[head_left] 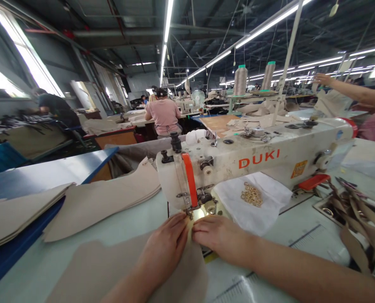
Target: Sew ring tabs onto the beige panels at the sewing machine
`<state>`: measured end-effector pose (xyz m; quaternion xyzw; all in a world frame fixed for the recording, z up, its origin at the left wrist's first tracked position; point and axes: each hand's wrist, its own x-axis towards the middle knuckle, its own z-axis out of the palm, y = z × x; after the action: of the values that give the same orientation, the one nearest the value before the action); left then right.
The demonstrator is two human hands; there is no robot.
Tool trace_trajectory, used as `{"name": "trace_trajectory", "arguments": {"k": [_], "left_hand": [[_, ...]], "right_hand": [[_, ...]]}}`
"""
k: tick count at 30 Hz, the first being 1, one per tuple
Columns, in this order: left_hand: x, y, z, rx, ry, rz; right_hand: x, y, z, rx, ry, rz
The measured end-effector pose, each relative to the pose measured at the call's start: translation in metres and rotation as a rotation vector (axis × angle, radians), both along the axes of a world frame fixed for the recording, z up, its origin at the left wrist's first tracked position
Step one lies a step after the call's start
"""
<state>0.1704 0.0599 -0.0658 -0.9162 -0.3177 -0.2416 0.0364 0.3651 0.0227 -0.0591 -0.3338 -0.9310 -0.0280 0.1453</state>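
A beige fabric piece [95, 273] lies flat on the sewing table in front of me, its far edge under the needle of a white DUKI sewing machine [256, 160]. My left hand [165, 248] rests on the fabric with fingers together, fingertips pressing it down just left of the presser foot [193, 210]. My right hand [220, 235] lies palm down beside it, fingers pressing the same edge from the right. The two hands nearly touch at the needle.
Stacks of cut beige pieces [102, 198] lie to the left, partly on a blue table [32, 176]. A white cloth with gold metal rings [252, 195] sits behind the machine arm. Tan strips [357, 219] fill the right. Thread cones [240, 80] stand behind. Other workers sit beyond.
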Motion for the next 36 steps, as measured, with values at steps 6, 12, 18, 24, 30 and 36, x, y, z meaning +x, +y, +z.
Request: {"name": "trace_trajectory", "arguments": {"k": [6, 12, 18, 24, 30, 36], "left_hand": [[-0.01, -0.021, 0.001, -0.014, -0.012, 0.027], [-0.027, -0.058, 0.003, -0.073, -0.009, 0.064], [-0.009, -0.046, 0.011, -0.216, -0.131, 0.151], [0.002, -0.038, 0.016, -0.237, -0.139, 0.22], [0.003, -0.043, 0.014, -0.272, -0.189, 0.306], [0.007, -0.043, 0.01, -0.302, -0.238, 0.38]], "right_hand": [[-0.005, -0.012, 0.0, 0.018, -0.038, 0.054], [-0.015, -0.029, -0.008, 0.091, -0.031, 0.164], [-0.016, -0.029, -0.007, 0.129, -0.039, 0.157], [-0.017, -0.028, -0.004, 0.104, -0.026, 0.138], [-0.019, -0.028, -0.006, 0.081, 0.016, 0.15], [-0.021, -0.024, -0.018, 0.087, 0.069, 0.159]]}}
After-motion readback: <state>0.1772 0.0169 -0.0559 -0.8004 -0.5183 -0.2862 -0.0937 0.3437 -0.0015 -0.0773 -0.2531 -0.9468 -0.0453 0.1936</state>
